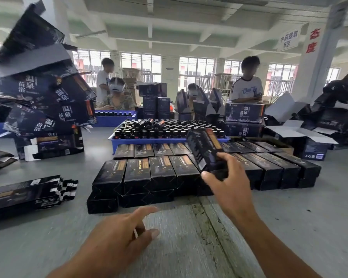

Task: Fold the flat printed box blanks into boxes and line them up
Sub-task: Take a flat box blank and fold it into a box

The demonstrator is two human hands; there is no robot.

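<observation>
My right hand (227, 183) grips the near end of a folded black printed box (203, 149), holding it tilted above the rows of finished boxes (149, 173) that lie side by side on the grey table. My left hand (125, 229) hovers low over the bare table in front of me, fingers loosely spread and holding nothing. A stack of flat box blanks (28, 194) lies at the left edge of the table.
A blue tray (117, 139) full of small dark bottles stands behind the boxes. Larger printed cartons (46, 109) pile up at the left and right. Several people work at the far side of the table (189, 247).
</observation>
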